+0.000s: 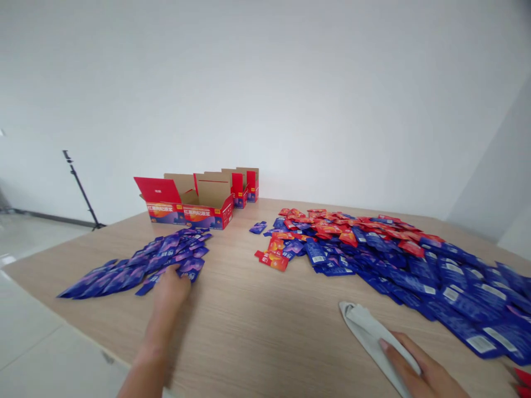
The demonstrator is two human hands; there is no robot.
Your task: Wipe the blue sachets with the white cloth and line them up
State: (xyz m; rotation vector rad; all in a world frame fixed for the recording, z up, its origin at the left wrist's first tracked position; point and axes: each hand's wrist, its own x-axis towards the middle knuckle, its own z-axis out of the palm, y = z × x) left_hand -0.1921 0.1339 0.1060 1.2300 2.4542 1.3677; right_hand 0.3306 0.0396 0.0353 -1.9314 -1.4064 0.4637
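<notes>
The person's left hand (171, 287) is bending its fingers over the near right end of a row of blue-purple pouches (161, 254); the fingers are touching the pouches there, but one cannot tell whether they are gripping any; the right hand (427, 373) is pinching a folded grey-white cloth (369, 327) between thumb and fingers, nearly closed on it; the cloth is lying low over the wooden table (257, 323), pointing forward and to the left from this hand.

The row of pouches is spreading out to the left of the left hand and ahead of it, the pieces overlapping; between the two hands and farther forward, some red pouches (276, 260) are lying face up; they are joining a wide heap of blue and red pouches (394, 257), which is stretching ahead of the right hand and to its right.

Straight beyond the left hand, open red-and-blue cartons (182, 214) are standing side by side; more cartons (251, 188) are standing behind them, a little to the right; far to the left, a black stand (81, 188) is rising from the floor (29, 337).
</notes>
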